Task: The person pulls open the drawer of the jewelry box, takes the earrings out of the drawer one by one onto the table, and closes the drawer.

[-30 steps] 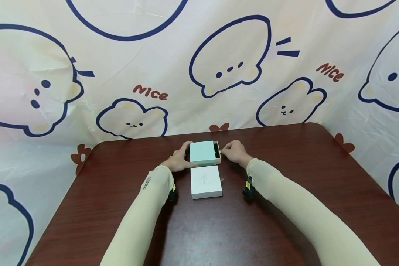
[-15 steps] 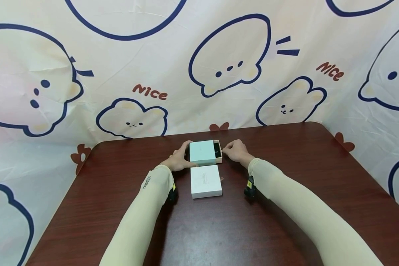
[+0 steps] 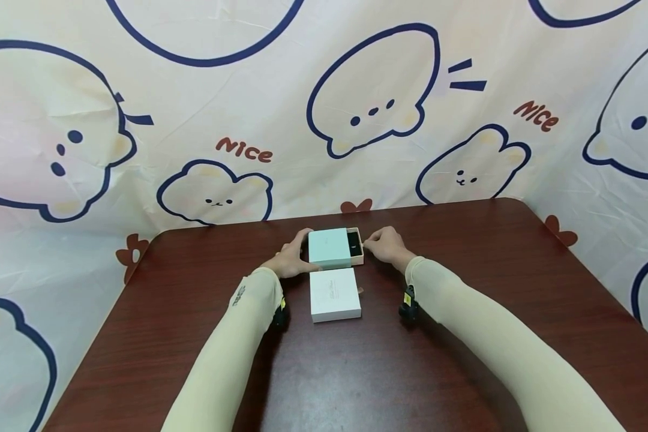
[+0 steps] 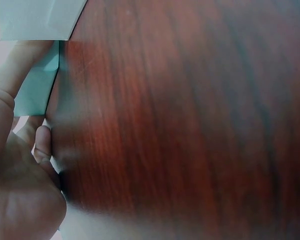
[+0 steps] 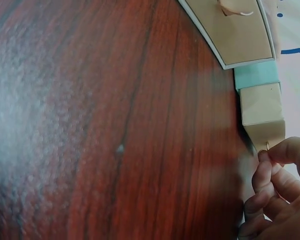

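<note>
A mint-green drawer box (image 3: 329,247) lies near the far edge of the table. My left hand (image 3: 286,261) grips its left side, thumb at the near side and fingers round the far side. Out of the right end juts the beige drawer (image 5: 262,105), partly open, with a black lining (image 3: 353,243) and a small detail too tiny to make out. My right hand (image 3: 387,246) pinches the drawer's small pull loop (image 5: 268,145) between thumb and forefinger. Just in front of the mint box lies a white box (image 3: 335,294), closed, with a ribbon tab (image 5: 235,9) at its right end.
The dark reddish-brown table (image 3: 324,372) reaches back to a cloth backdrop (image 3: 281,108) printed with cartoon animals. Dark wrist cameras (image 3: 408,306) sit under both sleeved wrists.
My right hand has moved slightly right, and the drawer has slid further out of the mint-green box. My left hand and the white box have stayed in place.
</note>
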A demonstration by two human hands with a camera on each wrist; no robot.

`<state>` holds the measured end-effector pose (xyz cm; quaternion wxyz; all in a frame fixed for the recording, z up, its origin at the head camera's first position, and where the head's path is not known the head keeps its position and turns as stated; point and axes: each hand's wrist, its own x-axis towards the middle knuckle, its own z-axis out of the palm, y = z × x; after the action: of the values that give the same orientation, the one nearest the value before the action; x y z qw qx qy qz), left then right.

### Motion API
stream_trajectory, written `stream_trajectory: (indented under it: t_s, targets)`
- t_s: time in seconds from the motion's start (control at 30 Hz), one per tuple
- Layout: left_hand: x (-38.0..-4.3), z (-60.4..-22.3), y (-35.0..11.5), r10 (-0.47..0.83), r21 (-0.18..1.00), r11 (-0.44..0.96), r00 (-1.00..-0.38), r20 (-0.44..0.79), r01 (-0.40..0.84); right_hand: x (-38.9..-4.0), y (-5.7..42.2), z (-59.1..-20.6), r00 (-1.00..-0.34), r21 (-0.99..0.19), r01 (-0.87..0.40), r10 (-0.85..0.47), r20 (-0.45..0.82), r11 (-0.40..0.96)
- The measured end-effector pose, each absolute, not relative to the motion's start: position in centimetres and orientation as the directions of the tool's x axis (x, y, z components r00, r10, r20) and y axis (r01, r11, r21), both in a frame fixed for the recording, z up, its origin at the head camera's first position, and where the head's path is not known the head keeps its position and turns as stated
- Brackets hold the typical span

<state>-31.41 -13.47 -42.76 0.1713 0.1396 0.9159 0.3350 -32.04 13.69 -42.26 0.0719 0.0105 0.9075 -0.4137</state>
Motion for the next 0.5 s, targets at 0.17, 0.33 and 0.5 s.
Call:
stream_trajectory:
  t_s: [0.17,0.33,0.5]
  targets:
    - [-31.35,-42.79,-13.44,0.371,0.666,0.733,-0.903,-0.218,0.141,-31.96,13.64,-42.2,-0.989,-0.753,0.087,-0.037,-0.146,0.653]
    - [-31.31,-42.67,-13.29,0.372,0.669,0.73,-0.903,-0.216,0.14,-31.82,13.64,-42.04,-0.989,-0.753,0.081,-0.04,-0.141,0.653]
    - [-31.25,-42.62,-13.33,0.372,0.67,0.729,-0.903,-0.214,0.141,-31.83,13.71,-42.0,-0.99,-0.751,0.07,-0.048,-0.134,0.656]
